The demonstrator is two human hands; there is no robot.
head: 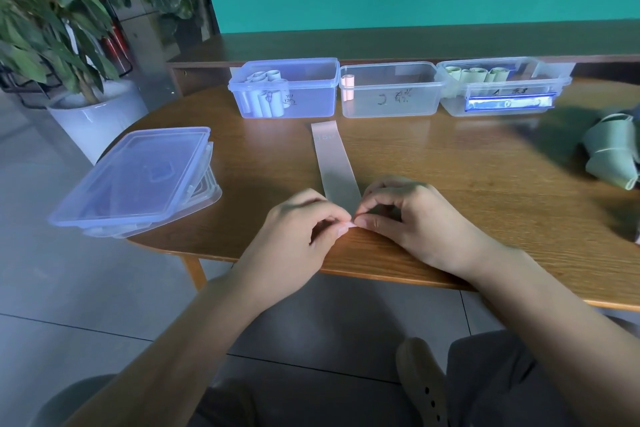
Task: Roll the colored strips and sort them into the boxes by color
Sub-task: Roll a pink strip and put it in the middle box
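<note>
Both hands, left hand (pixel 298 218) and right hand (pixel 405 211), pinch the pink strip's (pixel 334 163) near end.

Three clear plastic boxes (pixel 391 90) stand in a row on the wooden table (pixel 450 184). Nearer than the middle box lies one pink strip (pixel 334 163); inside that box, one pink roll (pixel 347 87). Left of the boxes, a stack of lids (pixel 135 177), number unclear. Two hands, one potted plant (pixel 69 45).

- bare table (pixel 450 184) right of pink strip (pixel 334 163), open up to the boxes
- three boxes: blue (pixel 284 88), middle (pixel 393 90), right (pixel 502 87) wall off strip's far end
- stacked lids (pixel 135 180) block left of strip
- green strips (pixel 611 152) far right of strip
</note>
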